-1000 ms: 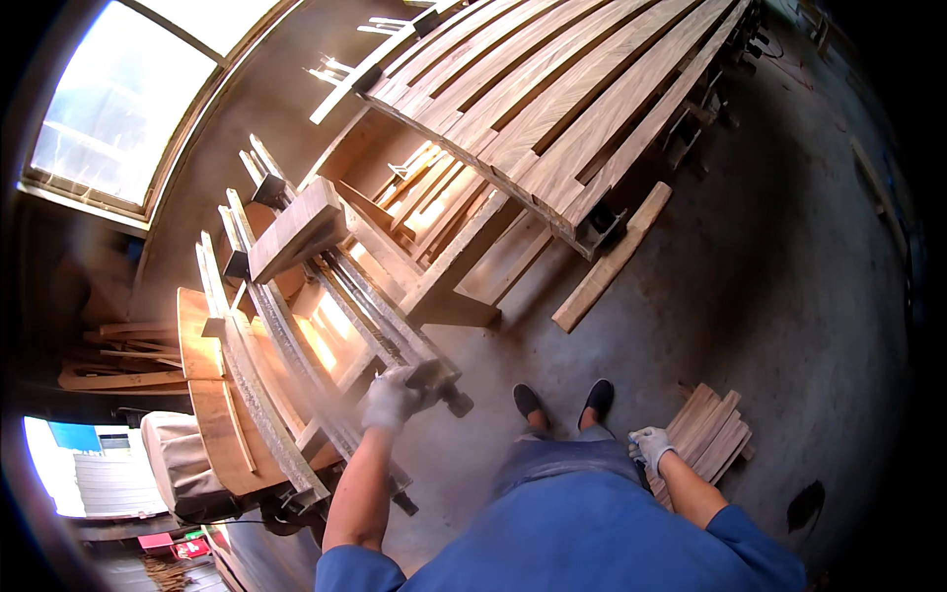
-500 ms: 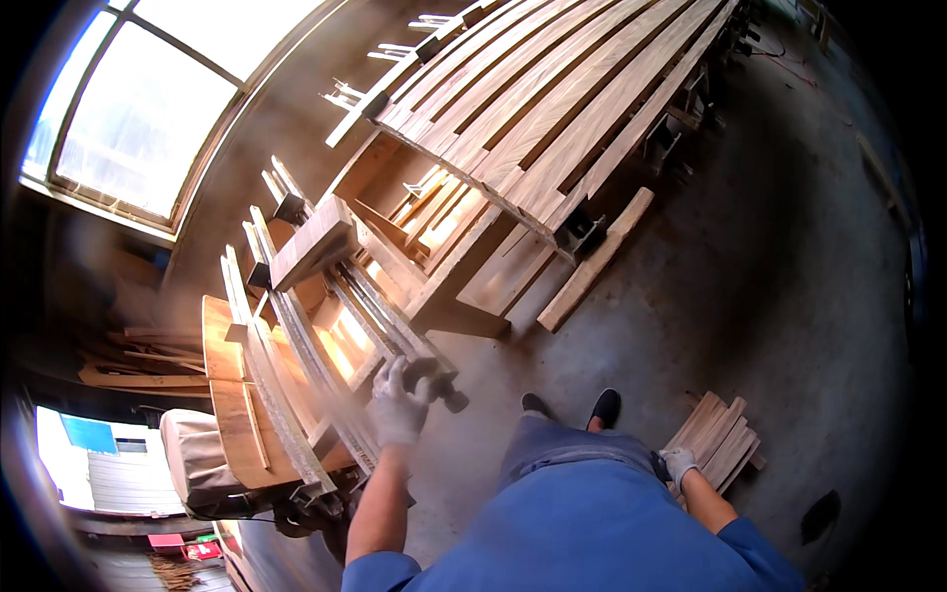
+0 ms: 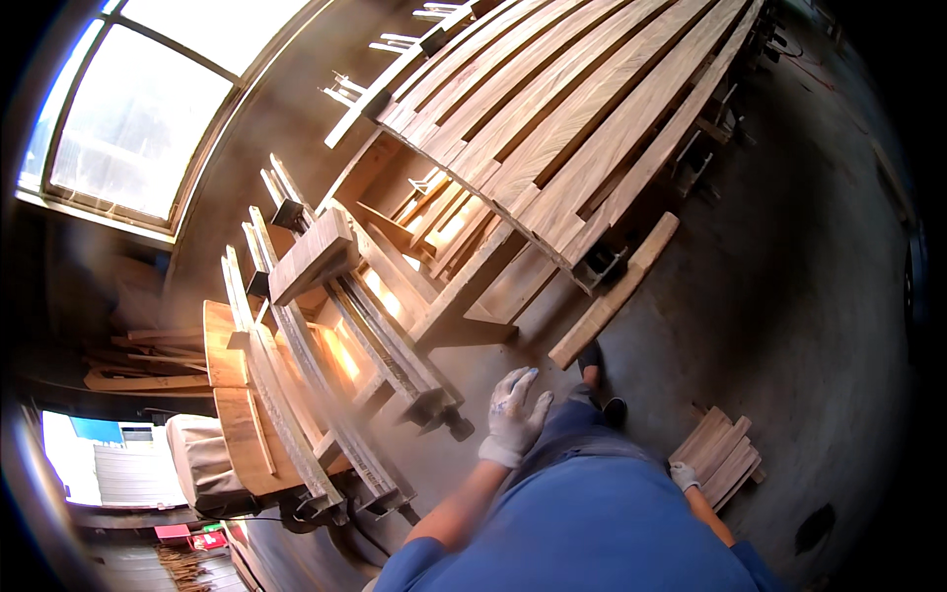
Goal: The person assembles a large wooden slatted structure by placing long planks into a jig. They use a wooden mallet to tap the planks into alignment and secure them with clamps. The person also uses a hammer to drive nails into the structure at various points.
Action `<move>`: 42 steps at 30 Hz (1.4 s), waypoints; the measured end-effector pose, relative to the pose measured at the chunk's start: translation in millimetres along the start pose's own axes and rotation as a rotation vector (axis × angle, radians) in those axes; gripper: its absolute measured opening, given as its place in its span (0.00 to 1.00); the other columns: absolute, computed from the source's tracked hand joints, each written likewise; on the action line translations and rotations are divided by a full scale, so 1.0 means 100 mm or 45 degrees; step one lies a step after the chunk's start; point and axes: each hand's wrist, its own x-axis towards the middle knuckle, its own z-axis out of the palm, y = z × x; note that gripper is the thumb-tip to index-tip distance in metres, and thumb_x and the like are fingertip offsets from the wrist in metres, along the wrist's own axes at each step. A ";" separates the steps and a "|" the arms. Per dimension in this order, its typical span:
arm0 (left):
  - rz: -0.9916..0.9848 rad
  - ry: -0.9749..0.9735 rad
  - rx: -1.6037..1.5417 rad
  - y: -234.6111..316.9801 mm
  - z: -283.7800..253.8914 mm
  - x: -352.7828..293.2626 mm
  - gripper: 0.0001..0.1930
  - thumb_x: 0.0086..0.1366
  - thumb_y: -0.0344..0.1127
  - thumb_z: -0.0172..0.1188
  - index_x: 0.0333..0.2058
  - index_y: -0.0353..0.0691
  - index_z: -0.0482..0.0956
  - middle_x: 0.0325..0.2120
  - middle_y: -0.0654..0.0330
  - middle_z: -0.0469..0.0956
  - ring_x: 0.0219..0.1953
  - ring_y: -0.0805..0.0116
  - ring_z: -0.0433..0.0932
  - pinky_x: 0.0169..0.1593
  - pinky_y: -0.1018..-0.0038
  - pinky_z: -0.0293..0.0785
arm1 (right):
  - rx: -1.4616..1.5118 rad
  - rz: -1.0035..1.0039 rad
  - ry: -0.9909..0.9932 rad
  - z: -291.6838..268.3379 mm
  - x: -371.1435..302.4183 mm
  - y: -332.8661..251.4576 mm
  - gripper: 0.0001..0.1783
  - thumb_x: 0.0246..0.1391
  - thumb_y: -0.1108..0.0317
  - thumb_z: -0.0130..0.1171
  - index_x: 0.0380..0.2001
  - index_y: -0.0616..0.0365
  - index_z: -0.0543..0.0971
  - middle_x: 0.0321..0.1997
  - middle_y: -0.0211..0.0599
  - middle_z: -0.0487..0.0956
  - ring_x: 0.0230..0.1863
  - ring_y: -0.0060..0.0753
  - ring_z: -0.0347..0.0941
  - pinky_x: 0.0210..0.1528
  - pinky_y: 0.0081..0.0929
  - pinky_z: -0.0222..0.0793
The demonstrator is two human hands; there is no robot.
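Note:
My left hand, in a whitish work glove, is held in front of my waist with its fingers apart and nothing in them. To its left is the near end of a metal bar clamp, apart from the hand. My right hand, also gloved, hangs low by my right side. Its fingers are too small and too much turned away to read. In the picture it overlaps the edge of a stack of short wooden strips low on the right; whether it touches them I cannot tell.
Ahead, long wooden boards lie in rows on a large bench. A loose wooden bar juts along its near corner. On the left, more bar clamps carry a wooden block. The concrete floor runs along the right.
My left hand has come off the end of the bar clamp and moved right, in front of my body. My feet have shifted, one now partly behind the wooden bar.

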 end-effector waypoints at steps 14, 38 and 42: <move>-0.005 -0.031 -0.304 -0.14 0.49 1.41 0.20 0.62 0.36 0.70 0.52 0.39 0.81 0.50 0.49 0.81 0.52 0.49 0.80 0.57 0.60 0.76 | 0.014 -0.153 0.237 -0.74 0.52 -0.72 0.14 0.58 0.60 0.65 0.38 0.59 0.88 0.37 0.46 0.87 0.40 0.43 0.85 0.45 0.38 0.77; -0.424 0.136 -0.223 0.54 0.90 1.56 0.22 0.61 0.35 0.69 0.54 0.40 0.79 0.50 0.51 0.82 0.54 0.51 0.80 0.58 0.60 0.75 | -0.048 -0.084 -0.026 -1.91 1.32 -1.39 0.11 0.60 0.63 0.64 0.36 0.59 0.88 0.33 0.37 0.88 0.35 0.27 0.82 0.41 0.30 0.76; -0.426 0.151 -0.223 0.53 0.92 1.55 0.22 0.61 0.34 0.68 0.55 0.40 0.79 0.50 0.51 0.81 0.54 0.51 0.80 0.58 0.60 0.75 | -0.140 -0.190 -0.016 -2.03 1.35 -1.50 0.12 0.60 0.62 0.64 0.34 0.59 0.88 0.33 0.38 0.88 0.35 0.29 0.82 0.42 0.31 0.77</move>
